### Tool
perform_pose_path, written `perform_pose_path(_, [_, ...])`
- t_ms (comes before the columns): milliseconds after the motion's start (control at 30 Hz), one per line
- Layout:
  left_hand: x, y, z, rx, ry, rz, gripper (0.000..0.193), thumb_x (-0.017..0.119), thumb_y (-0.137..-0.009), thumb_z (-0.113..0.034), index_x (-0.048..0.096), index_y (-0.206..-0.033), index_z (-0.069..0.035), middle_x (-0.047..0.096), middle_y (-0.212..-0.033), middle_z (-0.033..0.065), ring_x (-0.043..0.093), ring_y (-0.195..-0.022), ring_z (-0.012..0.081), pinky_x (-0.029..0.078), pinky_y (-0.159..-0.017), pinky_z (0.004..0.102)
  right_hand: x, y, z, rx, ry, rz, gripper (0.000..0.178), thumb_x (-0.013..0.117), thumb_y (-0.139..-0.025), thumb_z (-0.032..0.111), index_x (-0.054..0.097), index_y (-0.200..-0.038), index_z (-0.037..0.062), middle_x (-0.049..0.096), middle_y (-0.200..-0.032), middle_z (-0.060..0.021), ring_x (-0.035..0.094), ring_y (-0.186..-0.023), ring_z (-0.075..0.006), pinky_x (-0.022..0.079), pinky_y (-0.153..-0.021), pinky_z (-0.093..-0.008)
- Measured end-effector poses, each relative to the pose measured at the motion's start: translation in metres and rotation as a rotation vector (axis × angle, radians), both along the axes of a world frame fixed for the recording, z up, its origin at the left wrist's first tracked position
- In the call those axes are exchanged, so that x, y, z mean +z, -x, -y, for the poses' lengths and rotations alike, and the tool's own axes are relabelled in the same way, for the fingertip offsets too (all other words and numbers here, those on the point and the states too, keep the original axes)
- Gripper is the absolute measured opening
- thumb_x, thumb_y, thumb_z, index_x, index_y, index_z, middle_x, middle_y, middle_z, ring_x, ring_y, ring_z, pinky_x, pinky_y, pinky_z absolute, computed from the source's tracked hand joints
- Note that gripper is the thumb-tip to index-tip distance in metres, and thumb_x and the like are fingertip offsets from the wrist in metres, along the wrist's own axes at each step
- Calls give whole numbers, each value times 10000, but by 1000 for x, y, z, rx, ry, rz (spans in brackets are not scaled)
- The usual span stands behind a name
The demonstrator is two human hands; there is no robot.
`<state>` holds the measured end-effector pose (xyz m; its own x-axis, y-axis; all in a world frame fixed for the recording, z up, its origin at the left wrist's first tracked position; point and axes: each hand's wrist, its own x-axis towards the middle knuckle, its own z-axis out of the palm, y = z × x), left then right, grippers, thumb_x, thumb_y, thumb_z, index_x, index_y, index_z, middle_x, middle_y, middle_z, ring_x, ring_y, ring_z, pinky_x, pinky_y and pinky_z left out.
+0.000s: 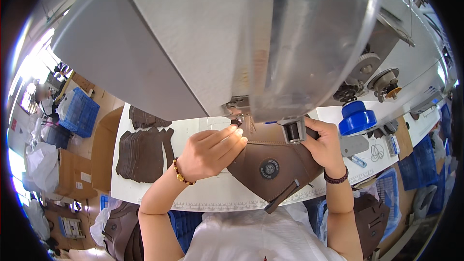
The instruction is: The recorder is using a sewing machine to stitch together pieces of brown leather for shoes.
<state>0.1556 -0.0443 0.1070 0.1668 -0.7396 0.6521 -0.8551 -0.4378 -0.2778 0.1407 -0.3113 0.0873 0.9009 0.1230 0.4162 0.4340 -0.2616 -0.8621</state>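
A brown leather piece (261,157) with a round dark emblem lies on the white sewing machine table (193,191), below the large sewing machine (183,43). A narrow brown strap (282,196) sticks out over its near edge. My left hand (212,152) is closed, fingertips pinched together by the needle area; a small dark bit shows at the tips, too little to name. My right hand (325,147) grips the leather at its right edge, beside a metal roller part (293,131). Some of its fingers are hidden there.
Stacked brown leather pieces (140,154) lie left on the table. A blue knob (356,118) hangs from the machine at right, above a small blue-handled tool (357,161) and loose thread (377,152). More brown pieces (123,232) sit below the table's near edge.
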Motion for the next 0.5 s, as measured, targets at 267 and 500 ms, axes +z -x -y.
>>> perform_pose_path(267, [-3, -6, 2, 20, 25, 17, 234, 641, -647, -28, 643, -881, -22, 580, -841, 50, 648, -819, 194, 532, -573, 254, -1, -18, 7, 52, -9, -22, 268, 677, -801, 120, 657, -1044, 7, 692, -948, -113, 637, -820, -116, 485, -766, -257])
perform_pose_path(500, [-1, -13, 1, 10, 24, -117, 301, 652, -553, -71, 640, -850, -22, 607, -832, 68, 647, -737, 226, 547, -600, 308, 14, -30, 6, -12, 136, 135, 240, 676, -797, 176, 670, -984, 26, 683, -910, -101, 625, -789, -148, 475, -730, -280])
